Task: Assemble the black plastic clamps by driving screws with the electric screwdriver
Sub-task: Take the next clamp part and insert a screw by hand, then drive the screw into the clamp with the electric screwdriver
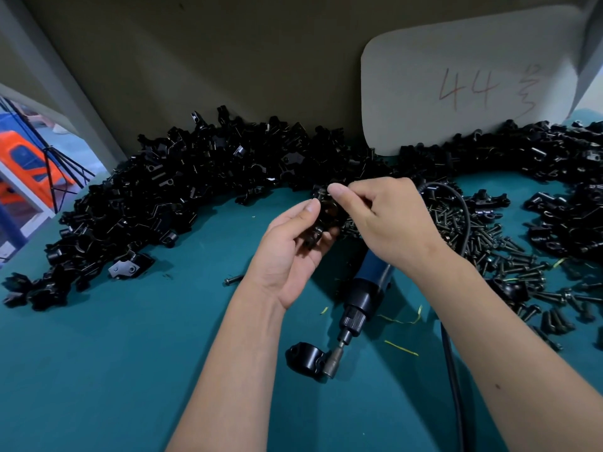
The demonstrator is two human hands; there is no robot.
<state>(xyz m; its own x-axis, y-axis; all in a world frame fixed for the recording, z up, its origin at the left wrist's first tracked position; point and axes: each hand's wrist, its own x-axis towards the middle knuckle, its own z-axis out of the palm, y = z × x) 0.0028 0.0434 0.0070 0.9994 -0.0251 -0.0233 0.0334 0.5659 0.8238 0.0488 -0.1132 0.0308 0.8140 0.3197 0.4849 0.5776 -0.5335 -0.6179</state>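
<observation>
The electric screwdriver (365, 298) is lying near on the teal table (114, 370), its bit touching a loose clamp (305, 355). Farther, the left hand (290, 256) is gripping a black clamp (321, 220) while the right hand (381, 220) is pinching at its top.

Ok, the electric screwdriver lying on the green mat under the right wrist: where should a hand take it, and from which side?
Best guess: grip the blue body of the electric screwdriver, coming down from above on its right side. It lies flat with the bit end pointing toward the person, touching a loose black clamp, and the cable runs along its right, so the thick barrel is the free, hand-sized part.
</observation>
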